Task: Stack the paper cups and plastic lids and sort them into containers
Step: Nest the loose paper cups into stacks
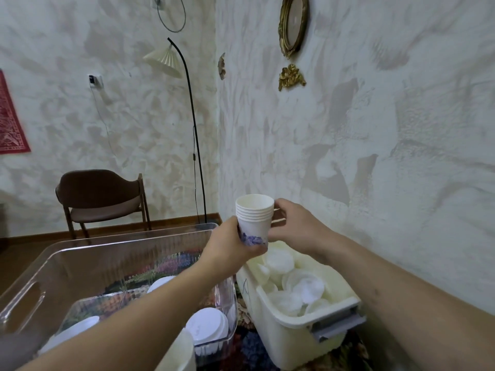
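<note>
A nested stack of paper cups [254, 218] is gripped low by the left hand [231, 249], raised above the white bin [292, 330] of plastic lids [300, 286]. The rims are pinched by the right hand [296, 223]. Rims should be pressed level, probably before placement in the clear container [80, 266].

A stack of white paper cups [254, 218] stands upright in mid-air, mouth up, rims nested close, a blue-purple print near its base. The clear bin [112, 253] at left holds several white cups [207, 326] lying on their sides. The white bin [292, 330] at right is heaped with translucent lids [297, 285].
</note>
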